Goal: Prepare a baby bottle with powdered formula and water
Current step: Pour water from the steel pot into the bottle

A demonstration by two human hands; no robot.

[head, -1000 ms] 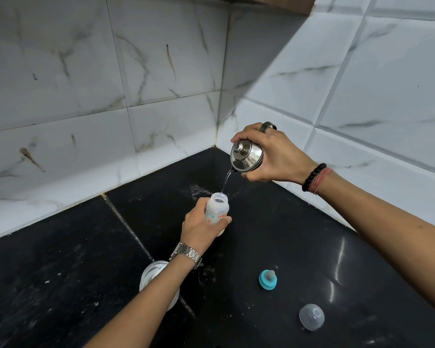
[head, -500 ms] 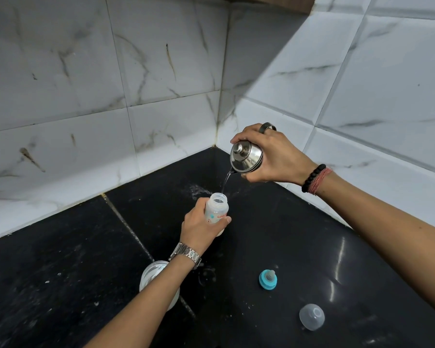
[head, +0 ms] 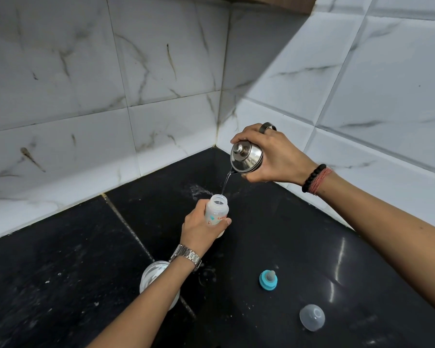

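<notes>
Water stream (head: pixel 225 183) from kettle (head: pixel 246 156) into bottle (head: pixel 217 209)

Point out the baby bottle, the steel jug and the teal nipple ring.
baby bottle (head: pixel 217 209): head view, its upper wall.
steel jug (head: pixel 246 156): head view, its lid.
teal nipple ring (head: pixel 268 280): head view, its collar.

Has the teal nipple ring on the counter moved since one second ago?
No. The teal nipple ring lies at the same spot, beside the clear cap.
</notes>
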